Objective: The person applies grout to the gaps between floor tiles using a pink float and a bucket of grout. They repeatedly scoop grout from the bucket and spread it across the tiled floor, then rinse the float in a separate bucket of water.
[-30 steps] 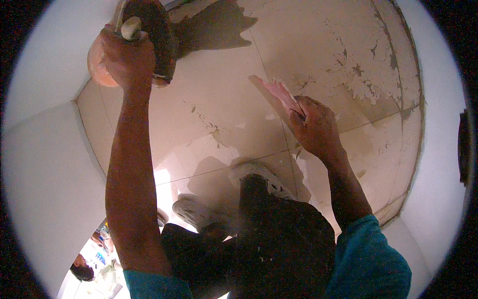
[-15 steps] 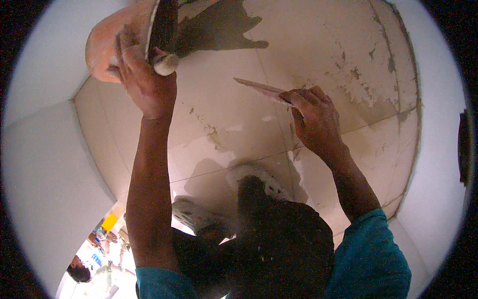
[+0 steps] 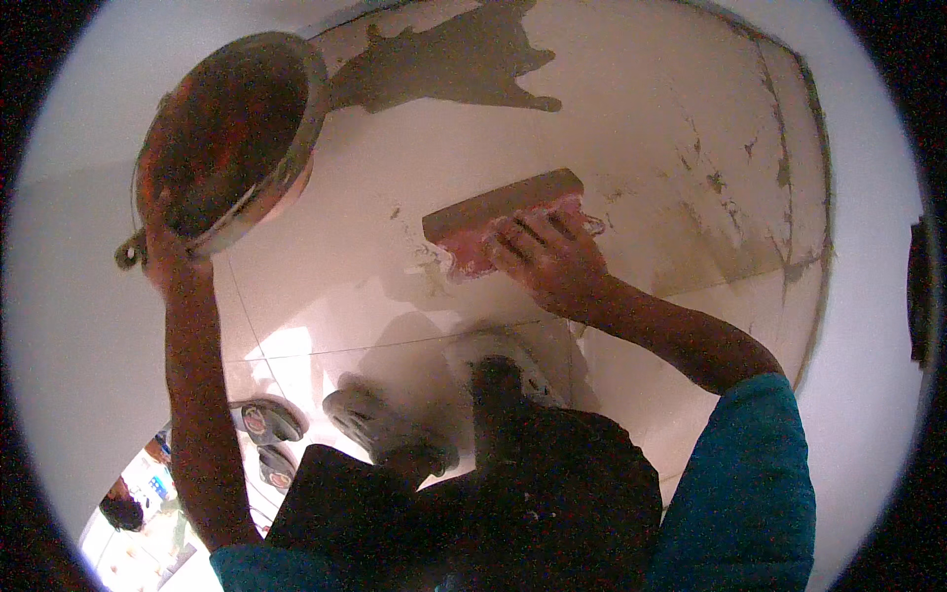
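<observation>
Spreading step: right hand (image 3: 547, 259) presses a flat float (image 3: 503, 225) with a pinkish pad against the pale tiled surface (image 3: 631, 128), working grey mortar over it; this looks like the smearing stage of the job, judged from the wet streaks under the tool.
Right grip: fingers wrapped over the float's back, clenched on it, knuckles toward the camera.
Float place: near picture centre, its long edge tilted up toward 2 o'clock, touching the surface.
Left grip: left hand (image 3: 168, 259) grasps the rim of a round metal pan (image 3: 232, 138) from below, at the pan's 7 o'clock; the pan is held up at 10 o'clock of the view, tipped so its dark inside faces the camera.
Mortar patch: a dark grey smear (image 3: 464, 59) lies at 12 o'clock, well apart from the float.
Next move calls for: a steady, flat pressure along the float's edge and the pan kept level enough not to spill, in my judgement.
Feet: a grey shoe (image 3: 380, 424) at 7 o'clock of centre; dark sandals (image 3: 268, 422) lie farther left.
Hard to make out: how much mortar the pan holds, as its inside is in shadow; the float's handle, covered by the fingers; the left fingertips, hidden behind the rim; the fisheye rim bends the tile joints.
</observation>
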### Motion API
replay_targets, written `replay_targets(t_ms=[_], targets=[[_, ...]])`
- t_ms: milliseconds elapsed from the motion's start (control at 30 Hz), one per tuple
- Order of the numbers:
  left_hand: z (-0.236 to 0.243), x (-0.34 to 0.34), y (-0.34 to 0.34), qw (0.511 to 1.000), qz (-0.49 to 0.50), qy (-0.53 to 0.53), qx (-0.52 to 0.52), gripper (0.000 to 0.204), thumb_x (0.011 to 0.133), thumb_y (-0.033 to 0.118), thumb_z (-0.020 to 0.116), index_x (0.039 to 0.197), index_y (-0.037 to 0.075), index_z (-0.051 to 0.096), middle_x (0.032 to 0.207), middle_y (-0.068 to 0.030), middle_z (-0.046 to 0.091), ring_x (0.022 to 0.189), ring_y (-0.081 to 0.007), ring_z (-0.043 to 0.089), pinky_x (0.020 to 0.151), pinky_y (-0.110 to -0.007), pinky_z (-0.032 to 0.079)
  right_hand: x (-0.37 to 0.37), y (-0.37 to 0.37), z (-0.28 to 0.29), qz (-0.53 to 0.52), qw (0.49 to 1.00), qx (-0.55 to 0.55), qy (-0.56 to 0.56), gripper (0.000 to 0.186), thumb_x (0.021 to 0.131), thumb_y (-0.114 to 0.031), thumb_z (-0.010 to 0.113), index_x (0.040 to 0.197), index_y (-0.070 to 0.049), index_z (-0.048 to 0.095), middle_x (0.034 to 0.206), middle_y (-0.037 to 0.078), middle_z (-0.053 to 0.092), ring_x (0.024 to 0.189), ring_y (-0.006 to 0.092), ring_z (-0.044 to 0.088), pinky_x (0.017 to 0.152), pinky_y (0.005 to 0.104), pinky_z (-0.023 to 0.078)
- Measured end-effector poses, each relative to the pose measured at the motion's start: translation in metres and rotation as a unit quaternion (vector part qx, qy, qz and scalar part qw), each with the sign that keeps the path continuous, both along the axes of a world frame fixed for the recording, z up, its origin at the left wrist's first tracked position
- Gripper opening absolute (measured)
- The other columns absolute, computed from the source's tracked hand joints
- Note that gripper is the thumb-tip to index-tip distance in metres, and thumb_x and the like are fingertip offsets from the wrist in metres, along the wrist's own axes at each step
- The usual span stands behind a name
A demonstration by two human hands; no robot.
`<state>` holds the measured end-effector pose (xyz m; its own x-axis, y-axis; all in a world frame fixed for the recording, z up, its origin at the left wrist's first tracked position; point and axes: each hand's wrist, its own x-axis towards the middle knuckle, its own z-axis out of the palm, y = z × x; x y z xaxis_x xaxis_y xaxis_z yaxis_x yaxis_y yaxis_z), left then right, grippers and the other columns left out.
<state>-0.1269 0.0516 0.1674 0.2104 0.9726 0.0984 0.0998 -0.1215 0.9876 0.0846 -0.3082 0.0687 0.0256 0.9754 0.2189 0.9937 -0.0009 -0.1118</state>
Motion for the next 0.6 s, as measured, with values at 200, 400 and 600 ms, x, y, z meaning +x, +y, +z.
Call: replay_targets(t_ms=[200,400,600], targets=[[0.013,-0.128,-0.002,0.986,0.097,0.104,-0.091,0.049,0.085,0.025,0.068,0.123,-0.001,0.053,0.121,-0.014,0.059,0.109,-0.0292,0.058,0.096,-0.042,0.047,-0.01,0.048,-0.011,0.034,0.998,0.041,-0.016,0.032,0.078,-0.023,0.059,0.108,-0.015,0.062,0.111,0.006,0.062,0.1,0.0238,0.058,0.082,0.0444,0.045],[0.007,-0.204,-0.051,0.955,0.176,-0.012,-0.24,0.056,0.084,0.029,0.067,0.126,-0.003,0.05,0.123,-0.0166,0.057,0.109,-0.0316,0.057,0.098,-0.043,0.045,-0.033,0.129,-0.047,0.033,0.995,0.095,-0.027,0.028,0.078,-0.022,0.059,0.104,-0.015,0.062,0.1,0.004,0.064,0.092,0.022,0.06,0.071,0.0423,0.045],[-0.013,-0.222,-0.098,0.942,0.175,-0.051,-0.281,0.053,0.088,0.032,0.059,0.128,0.0,0.049,0.127,-0.0174,0.054,0.115,-0.0332,0.053,0.1,-0.045,0.043,-0.036,0.201,-0.023,0.015,0.998,0.03,-0.051,0.029,0.079,-0.018,0.059,0.107,-0.017,0.061,0.098,0.005,0.067,0.092,0.022,0.062,0.07,0.045,0.047]])
